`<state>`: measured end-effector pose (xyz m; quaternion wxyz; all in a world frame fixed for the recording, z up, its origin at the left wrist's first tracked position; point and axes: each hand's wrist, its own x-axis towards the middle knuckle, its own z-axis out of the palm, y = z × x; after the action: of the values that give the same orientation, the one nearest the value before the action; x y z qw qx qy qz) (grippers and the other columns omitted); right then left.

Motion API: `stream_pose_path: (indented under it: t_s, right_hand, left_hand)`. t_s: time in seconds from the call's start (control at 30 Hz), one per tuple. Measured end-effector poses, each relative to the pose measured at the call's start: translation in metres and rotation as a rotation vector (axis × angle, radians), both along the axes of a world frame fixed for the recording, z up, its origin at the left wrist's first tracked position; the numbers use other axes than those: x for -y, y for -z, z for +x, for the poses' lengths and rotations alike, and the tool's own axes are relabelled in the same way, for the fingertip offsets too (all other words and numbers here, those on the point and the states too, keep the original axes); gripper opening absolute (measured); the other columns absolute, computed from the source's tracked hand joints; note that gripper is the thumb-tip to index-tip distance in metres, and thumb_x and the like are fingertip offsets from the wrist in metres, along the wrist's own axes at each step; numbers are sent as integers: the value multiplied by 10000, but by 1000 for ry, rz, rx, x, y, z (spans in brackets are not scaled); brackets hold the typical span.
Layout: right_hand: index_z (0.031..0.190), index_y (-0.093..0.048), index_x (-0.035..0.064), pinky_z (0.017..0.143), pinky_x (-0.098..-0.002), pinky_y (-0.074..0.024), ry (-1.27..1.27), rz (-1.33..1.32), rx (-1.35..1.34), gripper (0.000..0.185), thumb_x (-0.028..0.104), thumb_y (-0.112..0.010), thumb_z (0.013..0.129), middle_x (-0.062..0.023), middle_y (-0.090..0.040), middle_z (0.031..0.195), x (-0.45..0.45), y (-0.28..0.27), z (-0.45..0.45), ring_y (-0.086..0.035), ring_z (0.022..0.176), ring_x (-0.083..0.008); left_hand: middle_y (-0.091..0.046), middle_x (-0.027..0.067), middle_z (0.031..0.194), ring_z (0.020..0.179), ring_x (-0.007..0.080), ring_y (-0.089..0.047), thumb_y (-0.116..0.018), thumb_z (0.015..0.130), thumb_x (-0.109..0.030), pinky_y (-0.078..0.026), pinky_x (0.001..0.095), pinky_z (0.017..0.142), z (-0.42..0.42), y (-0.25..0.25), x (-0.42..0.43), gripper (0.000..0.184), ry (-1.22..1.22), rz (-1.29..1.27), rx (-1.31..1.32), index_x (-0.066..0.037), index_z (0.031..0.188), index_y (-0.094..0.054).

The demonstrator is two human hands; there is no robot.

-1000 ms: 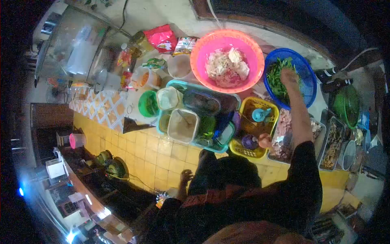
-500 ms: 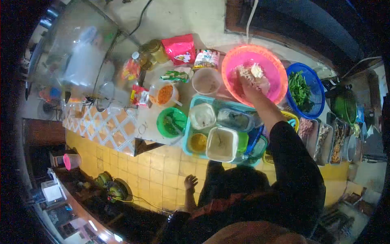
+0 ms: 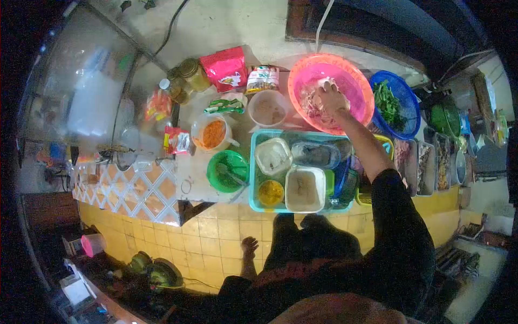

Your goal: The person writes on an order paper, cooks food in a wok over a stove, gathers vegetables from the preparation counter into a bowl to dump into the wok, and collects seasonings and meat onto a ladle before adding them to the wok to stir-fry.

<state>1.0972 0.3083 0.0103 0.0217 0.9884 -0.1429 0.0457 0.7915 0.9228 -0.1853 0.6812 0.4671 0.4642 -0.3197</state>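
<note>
Inside a large pink basin (image 3: 359,116) with an orange rim, my right hand (image 3: 331,99) reaches into a pale, pinkish wet mixture (image 3: 312,105). Its fingers are curled over a whiter lump, and their tips are partly hidden there. I cannot make out what the mixture is made of. My left hand (image 3: 250,247) hangs low beside my body above the yellow floor, fingers loosely apart and holding nothing. Right of the basin is a blue colander (image 3: 415,110) of green leaves (image 3: 389,105). To its left stands a translucent tub (image 3: 268,109).
A turquoise crate (image 3: 252,178) of containers sits at the table's near edge. Left of it are a green bowl (image 3: 221,171) and a white tub of orange shreds (image 3: 212,135). Packets and jars (image 3: 191,74) line the wall. Food trays (image 3: 425,167) stand at the right.
My right hand has moved up within the basin, from the mixture's left side onto the whiter lump. The view has shifted slightly. My left hand still hangs low.
</note>
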Motion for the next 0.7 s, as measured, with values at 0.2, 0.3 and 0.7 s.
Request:
stream_pose_path:
  t_s: [0.2, 0.3, 0.7]
  right_hand:
    - [1144, -513, 42, 712, -411, -518, 14, 274, -161, 355, 135, -519, 802, -158, -546, 1015, 6, 71, -15, -603, 868, -276]
    - [1112, -539, 38, 724, -400, -506, 27, 353, -188, 314, 159, -501, 824, -150, -569, 987, 3, 75, -15, -600, 843, -259]
    - [1099, -598, 42, 726, -306, -499, 86, 1139, 345, 272, 162, -560, 857, -101, -639, 912, -1, -73, -70, -606, 794, -157]
  left_hand:
    - [-577, 92, 992, 842, 238, -602, -700, 718, -122, -516, 323, 641, 2, -7, 8, 468, 186, -109, 317, -111, 1130, -480]
    - [-593, 89, 986, 816, 237, -612, -645, 789, -171, -519, 337, 641, -7, -5, -9, 351, 90, -123, 175, -105, 1104, -504]
    - [-531, 56, 693, 574, 173, -485, -493, 877, -154, -431, 275, 509, -39, 23, -31, 131, 252, 39, -1, -52, 804, -532]
